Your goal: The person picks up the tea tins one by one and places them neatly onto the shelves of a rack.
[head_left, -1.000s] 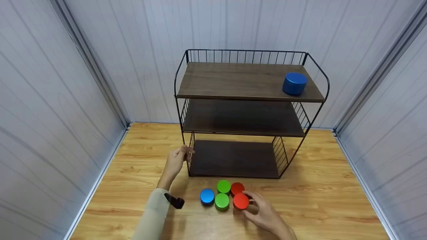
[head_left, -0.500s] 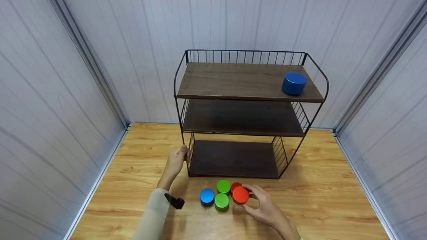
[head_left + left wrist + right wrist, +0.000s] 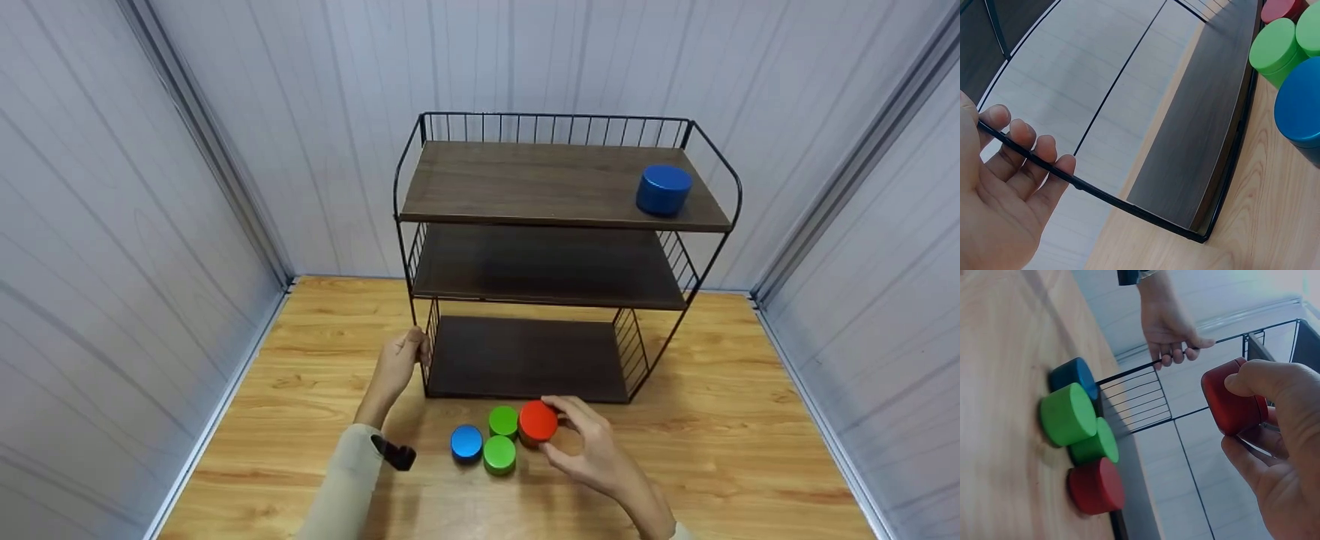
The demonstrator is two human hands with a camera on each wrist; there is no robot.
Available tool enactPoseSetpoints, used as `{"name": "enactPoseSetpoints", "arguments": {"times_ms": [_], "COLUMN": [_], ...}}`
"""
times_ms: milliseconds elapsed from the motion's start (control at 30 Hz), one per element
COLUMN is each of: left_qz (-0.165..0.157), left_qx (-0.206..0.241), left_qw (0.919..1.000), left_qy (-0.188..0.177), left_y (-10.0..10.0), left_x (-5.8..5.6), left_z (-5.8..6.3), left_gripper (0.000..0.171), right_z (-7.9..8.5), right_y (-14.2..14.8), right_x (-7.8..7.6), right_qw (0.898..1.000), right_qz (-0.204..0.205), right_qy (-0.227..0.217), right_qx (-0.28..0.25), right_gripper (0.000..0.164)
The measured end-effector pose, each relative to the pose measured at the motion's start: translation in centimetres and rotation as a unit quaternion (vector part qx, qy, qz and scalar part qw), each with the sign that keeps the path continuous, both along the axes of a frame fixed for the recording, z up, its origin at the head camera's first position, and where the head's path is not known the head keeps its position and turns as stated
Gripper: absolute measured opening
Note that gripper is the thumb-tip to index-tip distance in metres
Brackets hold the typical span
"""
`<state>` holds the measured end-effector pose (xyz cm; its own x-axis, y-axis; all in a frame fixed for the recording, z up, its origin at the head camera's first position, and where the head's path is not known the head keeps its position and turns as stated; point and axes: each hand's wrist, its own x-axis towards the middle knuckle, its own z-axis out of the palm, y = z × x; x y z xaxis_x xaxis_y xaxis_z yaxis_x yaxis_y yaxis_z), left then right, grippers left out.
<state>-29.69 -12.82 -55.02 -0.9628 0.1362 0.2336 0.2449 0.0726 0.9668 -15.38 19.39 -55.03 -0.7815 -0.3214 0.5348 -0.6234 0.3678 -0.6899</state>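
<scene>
Lower center of the frame, a right hand [image 3: 598, 456] pinches a raised red tin [image 3: 538, 422]; left of it, a left hand [image 3: 396, 364] grips a black rail [image 3: 1103, 196]. A level carry, clear of 2 green tins [image 3: 499, 454], looks safest.

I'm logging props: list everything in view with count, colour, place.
Wood-grain surface: one, light brown, underneath.
Panelled walls: three, whitish, left, back, right.
Three-tier wire rack: one, black and brown, centre.
Red cylindrical canisters: two, red, one raised, one on the surface.
Green cylindrical canisters: two, green, on the surface.
Blue cylindrical canisters: two, blue, top shelf and surface.
Sleeves: two, pale, both arms.
Wristband: one, black, at left sleeve.
Left hand: one, bare, gripping the rack.
Right hand: one, bare, holding the raised canister.
</scene>
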Motion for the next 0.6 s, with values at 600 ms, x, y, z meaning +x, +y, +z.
{"name": "enactPoseSetpoints", "arguments": {"times_ms": [600], "left_qz": [-0.006], "left_qx": [-0.015], "left_qw": [0.9999], "left_qy": [0.006], "left_y": [-0.2], "left_x": [0.0], "left_z": [-0.2], "left_gripper": [0.053], "right_z": [3.2], "right_y": [-0.7], "right_x": [-1.1], "right_qw": [0.998], "right_qz": [-0.018], "right_qy": [0.052], "right_qx": [-0.009], "right_gripper": [0.069]}}
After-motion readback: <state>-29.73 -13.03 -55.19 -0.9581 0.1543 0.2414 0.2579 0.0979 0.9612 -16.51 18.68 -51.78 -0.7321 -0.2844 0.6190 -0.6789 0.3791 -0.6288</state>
